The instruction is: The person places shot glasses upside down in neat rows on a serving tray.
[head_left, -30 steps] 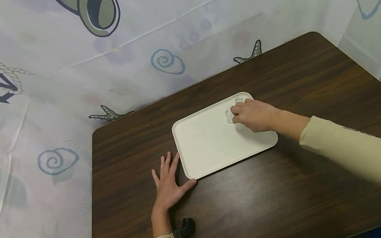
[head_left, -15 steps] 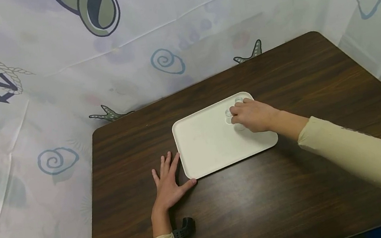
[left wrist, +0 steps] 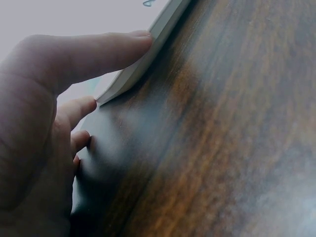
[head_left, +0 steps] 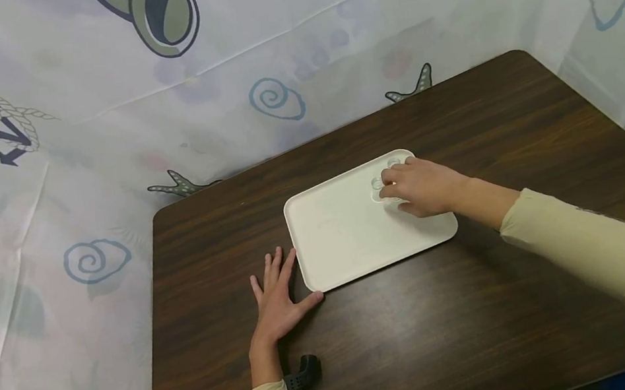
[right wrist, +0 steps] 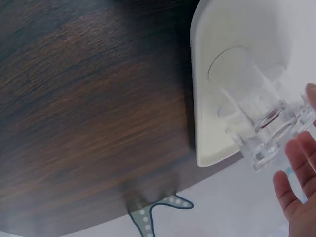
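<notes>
A white rectangular tray point(head_left: 347, 230) lies on the dark wooden table. Small clear glasses point(right wrist: 254, 96) stand close together on its far right part. In the head view, one clear glass point(head_left: 377, 184) shows just left of my right hand and another behind it. My right hand point(head_left: 422, 187) is over the tray beside these glasses, thumb and fingers apart; it covers part of the group. In the right wrist view its fingertips point(right wrist: 296, 155) are near the rims, with a gap to the thumb. My left hand point(head_left: 275, 307) has spread fingers, with thumb and index finger at the tray's near left corner.
The brown wood-grain table point(head_left: 427, 325) extends around the tray on all sides. A white curtain point(head_left: 114, 109) with sea prints hangs behind the table and to its left and right. A black wrist camera point(head_left: 307, 370) sits at the left wrist.
My right hand's thumb and fingers have spread apart and drawn slightly right from the glasses. The left hand and tray look unmoved, and the head view has shifted slightly.
</notes>
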Action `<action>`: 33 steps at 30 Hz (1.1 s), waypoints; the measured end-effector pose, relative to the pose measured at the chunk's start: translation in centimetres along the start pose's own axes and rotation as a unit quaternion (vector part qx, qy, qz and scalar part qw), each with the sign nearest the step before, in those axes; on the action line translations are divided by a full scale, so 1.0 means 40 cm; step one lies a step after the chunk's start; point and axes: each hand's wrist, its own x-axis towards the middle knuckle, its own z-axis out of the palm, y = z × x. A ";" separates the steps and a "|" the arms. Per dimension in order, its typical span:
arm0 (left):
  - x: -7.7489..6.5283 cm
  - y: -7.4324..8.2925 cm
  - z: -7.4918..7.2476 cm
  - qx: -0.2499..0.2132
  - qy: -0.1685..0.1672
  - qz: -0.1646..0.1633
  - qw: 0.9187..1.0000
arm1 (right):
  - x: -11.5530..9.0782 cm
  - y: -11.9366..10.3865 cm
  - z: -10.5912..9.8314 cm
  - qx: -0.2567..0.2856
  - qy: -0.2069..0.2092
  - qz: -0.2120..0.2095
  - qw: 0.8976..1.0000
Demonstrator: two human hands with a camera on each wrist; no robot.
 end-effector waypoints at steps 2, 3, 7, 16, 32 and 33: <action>0.001 0.001 0.001 0.002 0.001 0.001 1.000 | -0.009 0.006 -0.009 0.004 0.012 -0.004 1.000; 0.002 0.001 0.001 0.004 0.002 0.002 1.000 | -0.014 0.009 -0.013 0.006 0.017 -0.005 1.000; 0.003 0.001 0.000 0.003 0.007 0.006 1.000 | -0.037 0.027 -0.032 0.021 0.040 0.007 0.999; 0.002 0.001 0.003 0.006 0.000 0.003 1.000 | -0.137 0.055 -0.086 0.110 0.055 0.087 0.989; 0.001 0.001 -0.001 0.003 0.001 0.003 1.000 | -0.405 0.138 -0.108 0.171 0.052 0.194 0.964; 0.001 0.001 -0.001 0.003 0.000 0.003 1.000 | -0.422 0.140 -0.099 0.175 0.046 0.197 0.964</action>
